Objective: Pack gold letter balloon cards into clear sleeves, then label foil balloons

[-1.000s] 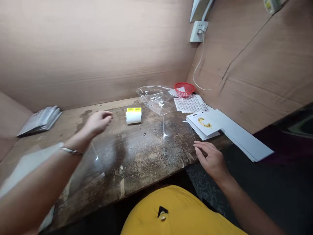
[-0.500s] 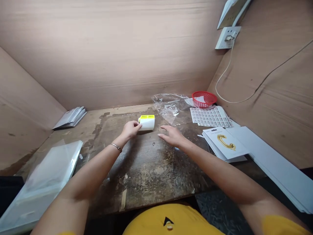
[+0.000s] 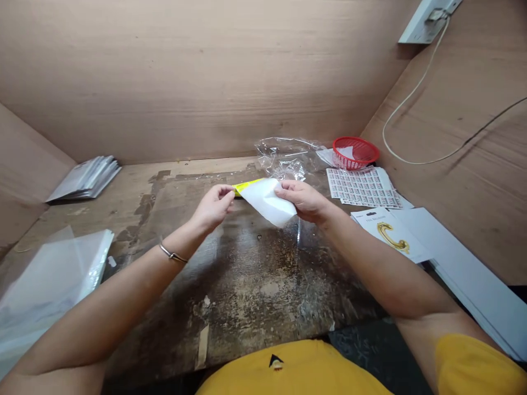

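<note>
Both of my hands hold a white strip of labels with a yellow end (image 3: 267,201) just above the worn wooden table (image 3: 247,280). My left hand (image 3: 214,206) pinches the yellow end between thumb and fingers. At the strip's right side my right hand (image 3: 303,200) grips the white part, which curls downward between the two hands. A thin metal bangle (image 3: 173,254) sits on my left wrist.
Crumpled clear plastic bag (image 3: 284,156) and a red basket (image 3: 354,152) lie at the back right, with a sheet of small stickers (image 3: 362,187). White cards, one with a gold letter (image 3: 391,237), stack at right. Clear sleeves (image 3: 49,274) at left, grey packets (image 3: 84,178) far left.
My left hand reached the label roll and lifted it. My right hand came over from the table's right edge and took hold of the white part, which is now unrolled between both hands.
</note>
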A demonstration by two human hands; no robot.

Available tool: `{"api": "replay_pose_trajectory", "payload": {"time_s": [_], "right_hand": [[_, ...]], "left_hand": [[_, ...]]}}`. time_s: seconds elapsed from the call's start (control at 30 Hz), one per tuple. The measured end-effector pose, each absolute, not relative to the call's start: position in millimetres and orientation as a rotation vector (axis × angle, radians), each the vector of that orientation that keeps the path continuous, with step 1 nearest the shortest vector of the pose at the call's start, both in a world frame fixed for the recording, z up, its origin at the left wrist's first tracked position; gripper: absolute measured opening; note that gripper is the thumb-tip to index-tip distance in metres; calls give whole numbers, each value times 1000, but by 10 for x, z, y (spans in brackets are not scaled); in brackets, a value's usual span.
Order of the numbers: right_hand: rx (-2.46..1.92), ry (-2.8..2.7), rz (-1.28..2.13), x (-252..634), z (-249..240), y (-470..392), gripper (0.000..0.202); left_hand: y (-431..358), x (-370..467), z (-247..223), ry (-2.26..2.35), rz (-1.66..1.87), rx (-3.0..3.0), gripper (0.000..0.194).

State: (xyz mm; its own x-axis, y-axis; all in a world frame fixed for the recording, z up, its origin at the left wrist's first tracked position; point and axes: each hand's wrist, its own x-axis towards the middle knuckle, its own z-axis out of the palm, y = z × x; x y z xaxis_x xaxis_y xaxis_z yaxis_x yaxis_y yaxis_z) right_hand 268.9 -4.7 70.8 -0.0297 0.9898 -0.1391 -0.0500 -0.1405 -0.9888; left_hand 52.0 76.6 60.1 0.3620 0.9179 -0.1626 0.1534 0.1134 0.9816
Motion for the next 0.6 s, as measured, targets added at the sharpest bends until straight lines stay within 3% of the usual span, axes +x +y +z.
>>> {"api": "replay_pose_trajectory", "payload": {"time_s": [0.07,0.17,0.33,0.53,0.6], "right_hand": [[-1343,-1162,1546,2820,782,-149,36],[-1440,-1236,1737,2953,829,-322,35],[-1478,-1322,1851,3065,796,-630,38],[-1686,-1322,1678,3463,750,-873,40],[-1838,-1418,1404,3564,773,-889,33]], "left_hand": [[914,559,629,978,787,1716,29],[1099,746,671,606,558,2293,41],[1098,1158,707,257,81,2521,39],[1008,1260,704,209,-104,2308,33],[1015,1249,692,266,-49,2220,25]]}}
